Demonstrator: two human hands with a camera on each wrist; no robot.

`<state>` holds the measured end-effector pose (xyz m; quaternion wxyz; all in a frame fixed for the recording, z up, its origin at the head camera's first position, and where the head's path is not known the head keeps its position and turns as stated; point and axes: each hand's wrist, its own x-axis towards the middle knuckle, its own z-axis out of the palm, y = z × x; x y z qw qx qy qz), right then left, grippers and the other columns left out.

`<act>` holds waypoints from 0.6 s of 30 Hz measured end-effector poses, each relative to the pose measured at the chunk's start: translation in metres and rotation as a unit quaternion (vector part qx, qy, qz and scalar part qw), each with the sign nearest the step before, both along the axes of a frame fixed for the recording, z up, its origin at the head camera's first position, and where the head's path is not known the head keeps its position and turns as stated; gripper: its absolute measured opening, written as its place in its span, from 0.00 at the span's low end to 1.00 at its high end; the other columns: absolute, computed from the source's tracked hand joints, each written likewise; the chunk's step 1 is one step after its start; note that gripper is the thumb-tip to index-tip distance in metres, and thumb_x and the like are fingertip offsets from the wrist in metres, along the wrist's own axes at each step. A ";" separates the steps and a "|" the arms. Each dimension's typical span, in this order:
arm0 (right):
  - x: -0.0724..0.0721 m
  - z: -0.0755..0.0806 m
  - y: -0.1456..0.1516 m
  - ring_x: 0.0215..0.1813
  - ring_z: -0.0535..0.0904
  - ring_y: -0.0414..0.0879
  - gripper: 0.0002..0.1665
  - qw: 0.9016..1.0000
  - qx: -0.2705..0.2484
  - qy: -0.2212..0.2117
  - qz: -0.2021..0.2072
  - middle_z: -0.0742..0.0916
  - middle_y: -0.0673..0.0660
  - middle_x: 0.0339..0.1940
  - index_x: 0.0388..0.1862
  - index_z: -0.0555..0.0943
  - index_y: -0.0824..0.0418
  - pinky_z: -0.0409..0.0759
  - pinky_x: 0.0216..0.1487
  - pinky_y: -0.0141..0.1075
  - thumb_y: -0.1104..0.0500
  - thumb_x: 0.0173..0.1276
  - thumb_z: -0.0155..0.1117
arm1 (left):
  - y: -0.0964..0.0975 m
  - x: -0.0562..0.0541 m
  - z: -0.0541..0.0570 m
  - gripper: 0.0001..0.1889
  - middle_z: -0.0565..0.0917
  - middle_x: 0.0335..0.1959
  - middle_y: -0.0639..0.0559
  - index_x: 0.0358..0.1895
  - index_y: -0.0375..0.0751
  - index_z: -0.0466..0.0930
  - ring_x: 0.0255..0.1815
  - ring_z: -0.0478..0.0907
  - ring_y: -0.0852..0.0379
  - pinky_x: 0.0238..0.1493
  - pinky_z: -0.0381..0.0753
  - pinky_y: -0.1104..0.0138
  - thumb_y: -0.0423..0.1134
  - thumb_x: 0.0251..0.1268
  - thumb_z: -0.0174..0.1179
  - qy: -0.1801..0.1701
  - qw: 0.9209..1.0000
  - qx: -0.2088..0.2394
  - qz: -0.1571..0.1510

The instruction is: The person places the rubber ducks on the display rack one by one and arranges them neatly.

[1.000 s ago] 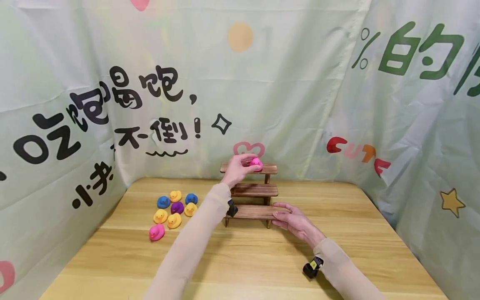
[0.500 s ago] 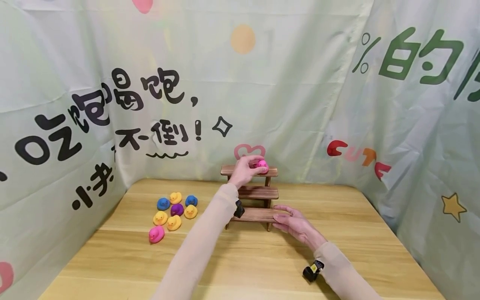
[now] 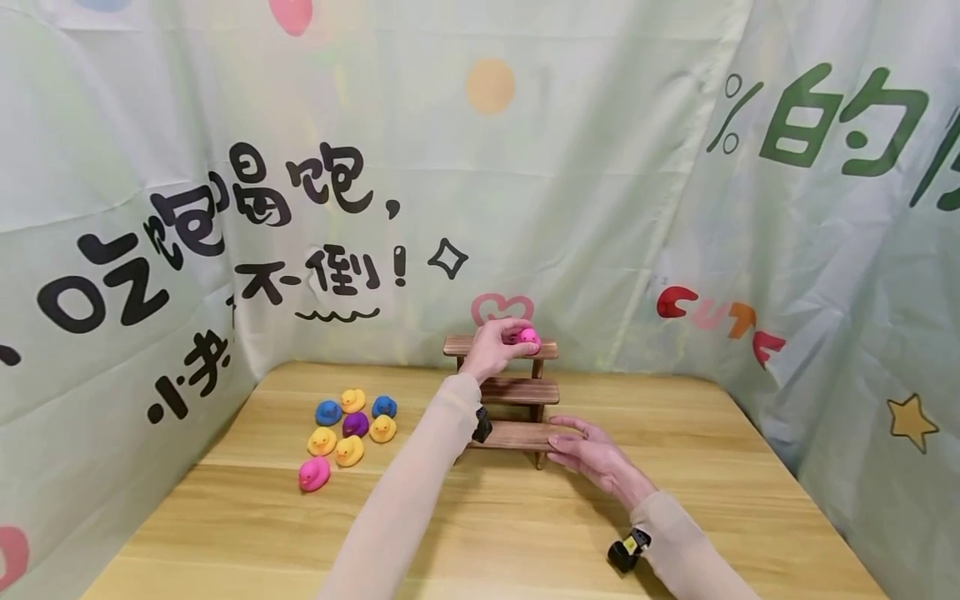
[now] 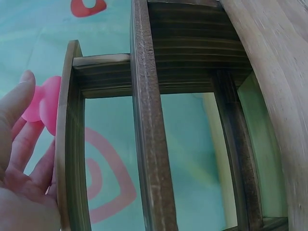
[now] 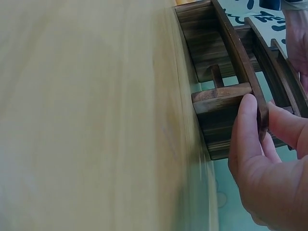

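Pinching pink duck [image 3: 528, 340] at top shelf [image 3: 459, 345] with left hand [image 3: 493, 347], gripping bottom shelf [image 3: 517, 434] with right hand [image 3: 596, 458]; hiding left end of middle shelf [image 3: 525, 390] behind sleeve [image 3: 412, 479], near eight ducks [image 3: 356, 425].

The left arm [image 3: 411, 492] is stretched forward, left hand [image 3: 493, 348] raised and pinching; the right arm [image 3: 693, 546] angles inward, right hand [image 3: 596, 458] lower, fingers [image 3: 572, 423] gripping.
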<state>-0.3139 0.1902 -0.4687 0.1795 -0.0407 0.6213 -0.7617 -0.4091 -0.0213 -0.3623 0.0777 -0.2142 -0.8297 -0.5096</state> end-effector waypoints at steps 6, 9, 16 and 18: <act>0.001 -0.001 0.000 0.42 0.83 0.42 0.37 1.000 -0.007 0.000 0.000 0.79 0.56 0.43 0.73 0.56 0.73 0.83 0.53 0.36 0.71 0.69 0.59 | 0.001 0.003 0.000 0.22 0.86 0.52 0.52 0.57 0.51 0.82 0.54 0.81 0.57 0.56 0.79 0.63 0.44 0.58 0.71 0.002 1.000 0.003 0.016; 0.002 0.000 0.000 0.42 0.83 0.42 0.35 1.000 -0.007 -0.003 -0.002 0.79 0.56 0.42 0.72 0.57 0.73 0.83 0.53 0.36 0.71 0.69 0.58 | 0.002 0.003 0.000 0.21 0.86 0.51 0.52 0.56 0.52 0.83 0.53 0.82 0.58 0.54 0.80 0.63 0.44 0.57 0.71 0.001 1.000 0.002 0.018; 0.001 0.000 0.000 0.41 0.83 0.42 0.34 1.000 -0.005 -0.004 -0.004 0.79 0.55 0.42 0.71 0.59 0.73 0.83 0.54 0.37 0.72 0.69 0.58 | 0.001 0.002 0.000 0.21 0.86 0.51 0.53 0.56 0.52 0.83 0.53 0.81 0.58 0.55 0.80 0.63 0.44 0.58 0.71 0.002 1.000 0.008 0.013; 0.001 0.000 0.000 0.41 0.83 0.42 0.34 1.000 -0.005 -0.004 -0.003 0.79 0.55 0.42 0.71 0.59 0.73 0.83 0.54 0.37 0.71 0.69 0.58 | 0.001 0.002 -0.001 0.21 0.86 0.51 0.53 0.56 0.52 0.83 0.53 0.81 0.58 0.55 0.80 0.63 0.44 0.58 0.71 0.002 1.000 0.009 0.012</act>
